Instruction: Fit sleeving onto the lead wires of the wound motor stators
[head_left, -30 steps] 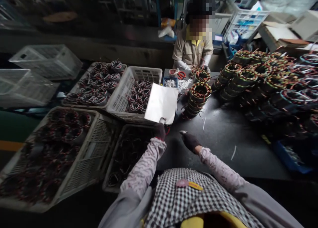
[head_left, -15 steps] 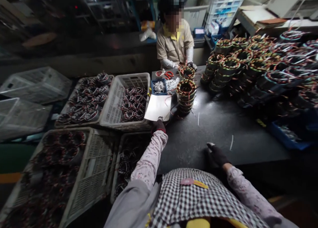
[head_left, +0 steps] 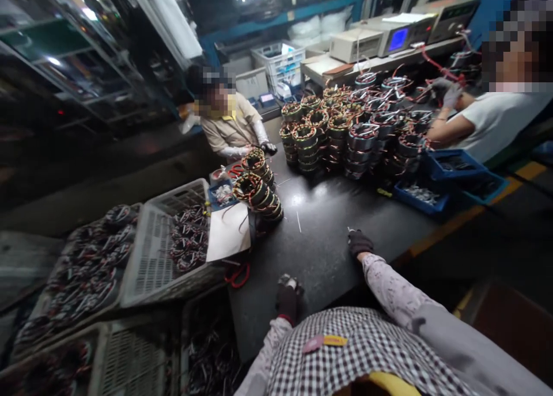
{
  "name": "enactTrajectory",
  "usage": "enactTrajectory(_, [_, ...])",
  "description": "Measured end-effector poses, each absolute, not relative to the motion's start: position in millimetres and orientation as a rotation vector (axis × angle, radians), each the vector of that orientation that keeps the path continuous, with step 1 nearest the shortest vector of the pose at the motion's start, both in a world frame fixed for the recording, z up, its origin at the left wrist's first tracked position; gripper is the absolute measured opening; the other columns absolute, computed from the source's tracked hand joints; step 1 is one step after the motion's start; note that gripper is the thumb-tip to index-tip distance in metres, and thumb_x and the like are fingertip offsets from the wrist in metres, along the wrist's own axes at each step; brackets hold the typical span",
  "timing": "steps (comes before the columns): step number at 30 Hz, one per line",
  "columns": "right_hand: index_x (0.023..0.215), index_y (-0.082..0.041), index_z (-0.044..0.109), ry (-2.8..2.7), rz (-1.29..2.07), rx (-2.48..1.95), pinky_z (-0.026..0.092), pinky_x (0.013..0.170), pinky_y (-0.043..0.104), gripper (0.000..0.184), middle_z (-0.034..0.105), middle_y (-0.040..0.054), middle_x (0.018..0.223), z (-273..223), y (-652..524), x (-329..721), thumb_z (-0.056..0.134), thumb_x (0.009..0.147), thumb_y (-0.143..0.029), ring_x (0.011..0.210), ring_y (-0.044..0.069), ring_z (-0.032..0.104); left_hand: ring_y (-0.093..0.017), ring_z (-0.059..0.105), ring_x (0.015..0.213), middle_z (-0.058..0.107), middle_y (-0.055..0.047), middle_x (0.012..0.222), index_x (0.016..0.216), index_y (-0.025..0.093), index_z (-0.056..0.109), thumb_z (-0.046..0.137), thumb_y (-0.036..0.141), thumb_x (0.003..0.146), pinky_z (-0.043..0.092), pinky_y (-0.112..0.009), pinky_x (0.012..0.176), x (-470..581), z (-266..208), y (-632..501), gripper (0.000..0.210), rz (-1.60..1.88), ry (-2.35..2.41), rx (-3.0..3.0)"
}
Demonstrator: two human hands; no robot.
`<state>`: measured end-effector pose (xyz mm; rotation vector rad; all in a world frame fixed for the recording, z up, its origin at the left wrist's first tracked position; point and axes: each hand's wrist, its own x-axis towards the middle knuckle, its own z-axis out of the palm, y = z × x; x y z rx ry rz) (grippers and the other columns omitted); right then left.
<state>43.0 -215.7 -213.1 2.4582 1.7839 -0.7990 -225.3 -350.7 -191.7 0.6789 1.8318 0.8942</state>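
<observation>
Two gloved hands rest on the dark surface point(head_left: 328, 252) close to the person's checked apron: the left hand point(head_left: 287, 295) near the surface's near-left edge, the right hand point(head_left: 359, 243) further right and a little farther out. Both are empty and touch only the surface; the fingers of each look curled loosely together, though the dark gloves make it hard to tell for sure. A white sheet point(head_left: 228, 232) lies well beyond the left hand, overlapping the rim of a white crate point(head_left: 151, 258) of wound coils, with red-handled scissors point(head_left: 237, 275) just below it. Just right of the sheet stands a stack of coils point(head_left: 259, 194) — behind it a co-worker in a tan shirt point(head_left: 228, 128) handles another. A large pile of coils point(head_left: 354, 125) fills the far right, where a second co-worker in white point(head_left: 496, 120) reaches in.
</observation>
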Motion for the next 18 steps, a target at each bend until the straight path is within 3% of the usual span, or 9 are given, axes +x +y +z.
enactTrajectory(5, [0.110,-0.018,0.082,1.862,-0.860,2.432,0.055,0.094,0.035,0.023,0.082,0.0220,0.122,-206,-202,116,0.063,0.100,-0.009,0.109,0.028,0.080,-0.028,0.075,0.067,0.059,0.000,0.072,0.085,0.033,0.054,0.080,0.058,0.056,0.069,-0.046,0.069,-143,-211,-332,0.047,1.002,1.784,0.522])
enactTrajectory(10, [0.103,-0.019,0.081,1.862,-0.841,2.494,0.054,0.092,0.039,0.023,0.081,0.0262,0.123,-189,-194,226,0.061,0.097,-0.007,0.108,0.031,0.078,-0.021,0.067,0.063,0.059,0.000,0.077,0.085,0.031,0.056,0.087,0.052,0.053,0.062,-0.036,0.058,-47,-209,-308,0.049,1.018,1.685,0.482])
enactTrajectory(14, [0.115,-0.017,0.082,1.897,-0.834,2.544,0.051,0.090,0.038,0.025,0.081,0.0242,0.124,-176,-177,270,0.060,0.103,-0.015,0.105,0.029,0.074,-0.020,0.067,0.065,0.063,0.000,0.076,0.084,0.029,0.059,0.089,0.041,0.056,0.060,-0.032,0.057,23,-200,-298,0.043,0.953,1.619,0.500])
enactTrajectory(18, [0.134,-0.013,0.080,1.938,-0.837,2.603,0.051,0.097,0.039,0.037,0.077,0.0269,0.135,-170,-152,279,0.053,0.110,-0.021,0.113,0.031,0.072,-0.017,0.064,0.062,0.062,0.001,0.072,0.084,0.026,0.061,0.087,0.037,0.068,0.059,-0.031,0.059,59,-182,-268,0.033,0.878,1.509,0.712])
